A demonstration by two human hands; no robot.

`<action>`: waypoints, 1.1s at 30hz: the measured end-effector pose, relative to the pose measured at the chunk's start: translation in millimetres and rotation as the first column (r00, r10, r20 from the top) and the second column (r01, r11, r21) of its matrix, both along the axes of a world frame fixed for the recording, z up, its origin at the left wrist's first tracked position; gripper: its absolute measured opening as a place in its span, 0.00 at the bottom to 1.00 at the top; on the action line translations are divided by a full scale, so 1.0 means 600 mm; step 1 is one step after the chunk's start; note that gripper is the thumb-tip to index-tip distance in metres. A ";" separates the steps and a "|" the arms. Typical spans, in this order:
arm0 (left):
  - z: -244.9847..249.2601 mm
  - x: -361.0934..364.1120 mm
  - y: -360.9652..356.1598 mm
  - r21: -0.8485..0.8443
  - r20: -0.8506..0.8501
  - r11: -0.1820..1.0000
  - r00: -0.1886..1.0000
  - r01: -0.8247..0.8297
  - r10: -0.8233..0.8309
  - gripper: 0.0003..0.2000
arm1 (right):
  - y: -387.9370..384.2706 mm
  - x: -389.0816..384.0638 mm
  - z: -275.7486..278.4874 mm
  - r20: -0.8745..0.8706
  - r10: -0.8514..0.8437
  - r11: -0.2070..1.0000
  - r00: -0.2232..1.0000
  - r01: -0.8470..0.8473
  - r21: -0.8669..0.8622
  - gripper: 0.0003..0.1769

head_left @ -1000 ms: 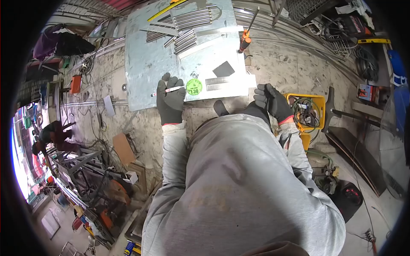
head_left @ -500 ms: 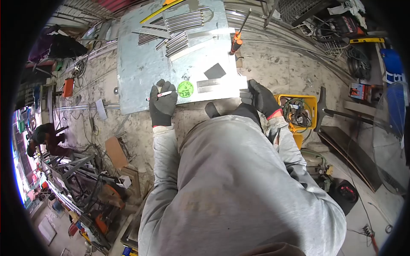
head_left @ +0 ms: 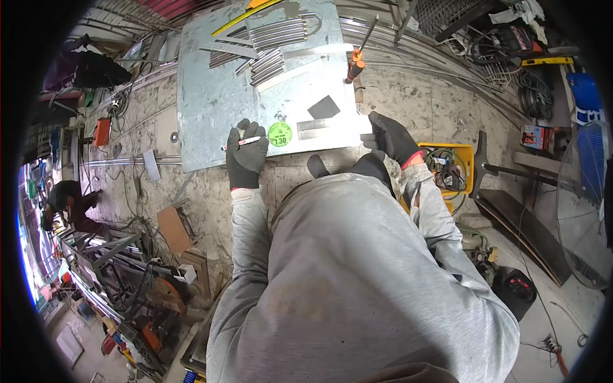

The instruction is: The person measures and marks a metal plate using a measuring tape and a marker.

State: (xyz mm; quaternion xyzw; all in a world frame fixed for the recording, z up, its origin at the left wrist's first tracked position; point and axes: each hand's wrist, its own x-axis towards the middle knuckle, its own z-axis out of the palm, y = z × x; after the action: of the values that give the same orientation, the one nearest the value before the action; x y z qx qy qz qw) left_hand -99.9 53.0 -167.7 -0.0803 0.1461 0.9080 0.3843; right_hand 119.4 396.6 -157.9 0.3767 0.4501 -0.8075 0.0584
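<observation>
My left hand (head_left: 246, 153), in a dark glove, is closed on a white and red marker (head_left: 249, 141) at the near left part of the metal-topped table (head_left: 211, 121). At the table's near right corner, my gloved right hand (head_left: 391, 136) has its fingers against a small bright metal piece (head_left: 364, 127); glare hides its outline. Between my hands lie a round green sticker (head_left: 280, 134), a grey metal strip (head_left: 313, 129) and a dark square plate (head_left: 324, 108).
Metal tubes (head_left: 278, 32) and a yellow ruler (head_left: 246, 17) lie at the table's far side. Orange-handled tools (head_left: 354, 67) stand at its right edge. A yellow crate (head_left: 465, 167) with cables is right of me. Another person (head_left: 71, 203) bends at the far left.
The view has shifted slightly. My right hand has changed its finger pose a little at the corner. My left hand keeps the marker.
</observation>
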 end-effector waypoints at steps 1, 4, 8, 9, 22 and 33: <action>0.001 0.000 -0.001 -0.019 -0.004 1.000 1.000 -0.005 0.005 0.16 | 0.002 -0.003 -0.002 -0.001 0.003 1.000 1.000 -0.003 0.001 0.30; -0.008 0.001 -0.003 0.015 -0.026 1.000 1.000 -0.009 0.009 0.17 | 0.005 -0.009 -0.006 -0.036 0.035 0.998 0.999 -0.034 0.045 0.29; -0.016 -0.001 -0.002 0.075 -0.049 0.997 0.999 -0.003 0.007 0.19 | 0.007 -0.018 0.000 -0.080 -0.008 0.974 0.997 0.026 0.223 0.19; -0.006 0.004 0.002 -0.049 -0.040 0.998 0.999 -0.038 0.036 0.21 | 0.010 -0.018 -0.001 -0.087 0.005 0.960 0.996 0.020 0.281 0.17; 0.153 0.054 0.116 -0.660 -0.542 0.295 0.166 -0.691 -0.824 0.25 | -0.014 -0.062 0.067 -0.123 0.029 0.819 0.992 0.047 0.572 0.09; 0.169 -0.012 0.164 -0.380 -0.377 0.445 -0.304 -0.811 -0.875 0.16 | -0.036 -0.060 0.106 -0.191 0.059 0.898 0.980 0.031 0.438 0.16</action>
State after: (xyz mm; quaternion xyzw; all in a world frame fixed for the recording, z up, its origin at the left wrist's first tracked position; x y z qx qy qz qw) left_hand -106.9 151.5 -66.4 0.5168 0.8292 0.2129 -0.0015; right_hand 83.2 374.9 -94.5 0.2940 0.6267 -0.7185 -0.0675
